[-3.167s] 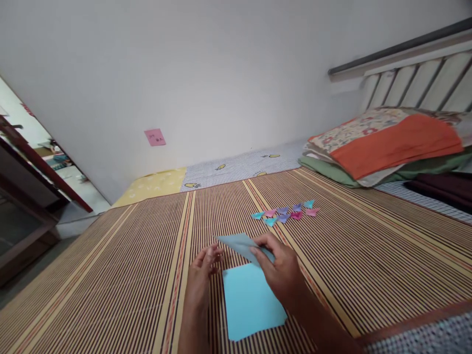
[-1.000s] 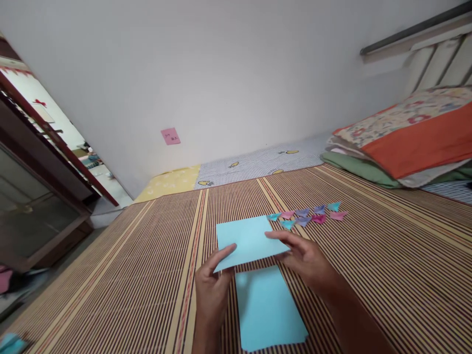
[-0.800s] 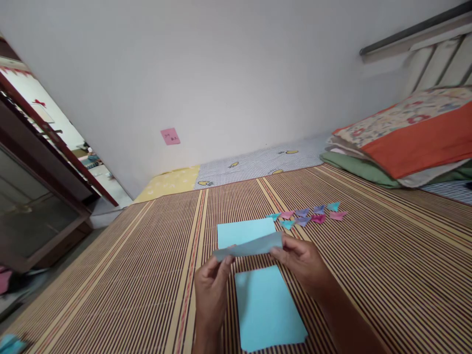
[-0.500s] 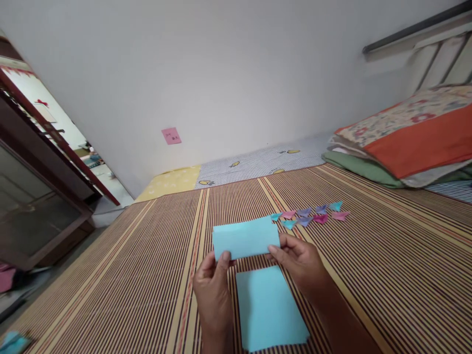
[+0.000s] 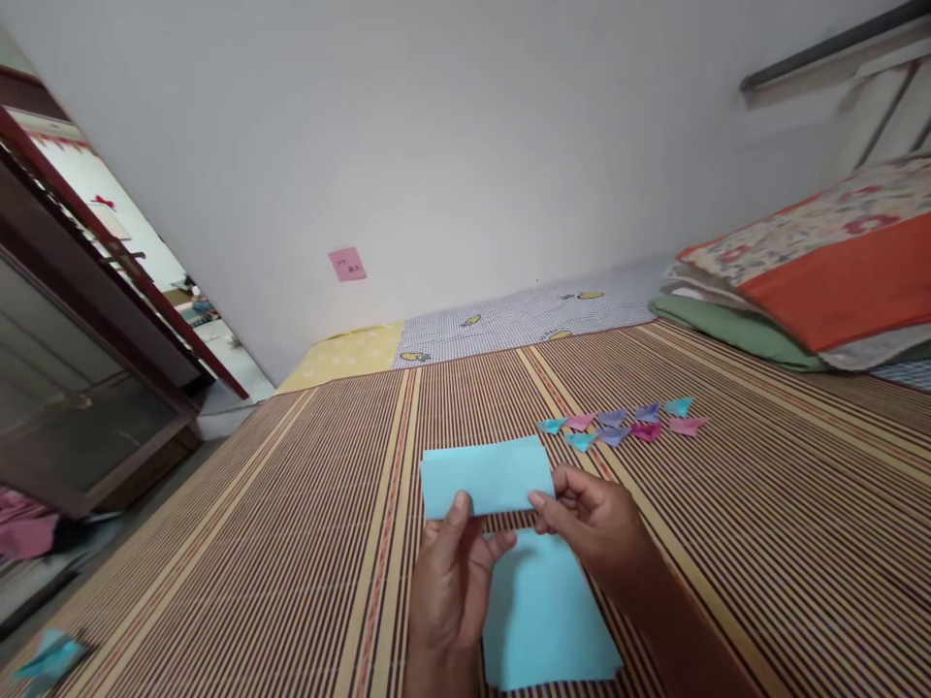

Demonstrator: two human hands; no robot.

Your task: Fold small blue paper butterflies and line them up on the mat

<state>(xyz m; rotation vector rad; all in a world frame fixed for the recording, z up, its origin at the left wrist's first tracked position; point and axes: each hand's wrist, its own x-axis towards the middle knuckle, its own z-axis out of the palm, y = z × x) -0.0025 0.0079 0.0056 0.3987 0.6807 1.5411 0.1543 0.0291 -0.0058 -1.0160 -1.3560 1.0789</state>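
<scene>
A light-blue sheet of paper (image 5: 489, 479), folded over into a wide strip, is held up in front of me above the striped mat. My left hand (image 5: 455, 572) grips its lower left edge, thumb on the near face, the other fingers partly hidden behind and below. At the lower right corner my right hand (image 5: 593, 509) pinches the paper between thumb and fingers. Beneath my hands lies a stack of light-blue paper (image 5: 549, 620), its left part in shadow.
Two rows of small folded paper boats (image 5: 615, 427) in blue, pink and purple lie beyond on the mat (image 5: 291, 543). A blue folded paper piece (image 5: 50, 659) sits at lower left. Folded bedding (image 5: 836, 281) is piled at right, and a wall (image 5: 465, 145) rises behind.
My left hand has slid right along the paper's lower edge, and more of its fingers show below. My right hand keeps its pinch. The view has shifted slightly left.
</scene>
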